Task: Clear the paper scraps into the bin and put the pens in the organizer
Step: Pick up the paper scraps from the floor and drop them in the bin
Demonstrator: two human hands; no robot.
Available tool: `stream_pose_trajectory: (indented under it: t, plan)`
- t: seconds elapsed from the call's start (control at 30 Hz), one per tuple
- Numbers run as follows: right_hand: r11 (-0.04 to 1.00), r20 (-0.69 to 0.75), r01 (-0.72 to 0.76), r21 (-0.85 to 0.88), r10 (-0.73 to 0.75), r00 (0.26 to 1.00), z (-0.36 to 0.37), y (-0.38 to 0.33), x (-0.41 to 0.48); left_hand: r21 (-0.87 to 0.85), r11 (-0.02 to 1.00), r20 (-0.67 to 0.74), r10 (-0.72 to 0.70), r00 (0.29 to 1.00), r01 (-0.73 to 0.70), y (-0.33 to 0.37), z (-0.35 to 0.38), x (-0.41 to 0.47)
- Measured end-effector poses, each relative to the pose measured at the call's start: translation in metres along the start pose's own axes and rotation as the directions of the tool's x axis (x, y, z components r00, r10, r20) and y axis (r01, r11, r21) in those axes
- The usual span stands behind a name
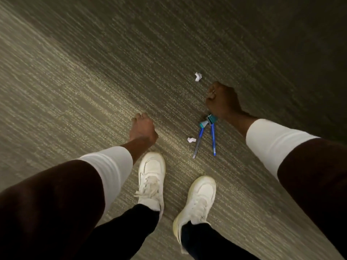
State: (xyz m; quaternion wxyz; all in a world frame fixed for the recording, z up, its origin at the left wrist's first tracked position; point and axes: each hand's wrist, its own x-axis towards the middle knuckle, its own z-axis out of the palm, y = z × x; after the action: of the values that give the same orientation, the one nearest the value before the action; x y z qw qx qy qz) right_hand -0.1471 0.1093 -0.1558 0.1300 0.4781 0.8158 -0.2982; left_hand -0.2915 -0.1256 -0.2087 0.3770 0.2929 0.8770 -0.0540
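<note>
Two white sneakers (151, 182) on grey carpet (75, 81), dark trousers above. Left hand (143, 128) curled shut over the floor, contents of that grip impossible to tell, possibly a scrap inside. Two blue pens (204, 141) hanging downward from the right hand (223, 102), fist closed on their teal capped ends, tips splayed apart. Small white paper scrap (191, 140) on carpet just beside the pen tips; larger crumpled scrap (198, 77) further out, beyond the right fist. Bin and organizer not in view. Risks: loose splayed pens slipping from the fist during a reach for scraps; tiny near scrap overlooked in dim light.
</note>
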Motion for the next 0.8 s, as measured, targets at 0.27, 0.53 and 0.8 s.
stream_pose_trajectory:
  t: [0.27,0.53,0.8]
  plan:
    - [0.960,0.023,0.199,-0.197,-0.198,0.980,0.052,0.009,0.077,-0.032,0.998,-0.155,0.056,0.986,-0.062,-0.020,0.039,0.034]
    - [0.853,-0.006,0.350,-0.387,-0.382,0.924,0.069,0.015,0.104,-0.029,0.956,-0.203,0.280,0.938,-0.292,-0.008,0.037,0.030]
    - [0.956,-0.110,0.208,-0.206,-0.234,0.966,0.056,0.030,0.032,-0.047,0.855,-0.028,0.515,0.857,-0.516,0.064,0.059,-0.005]
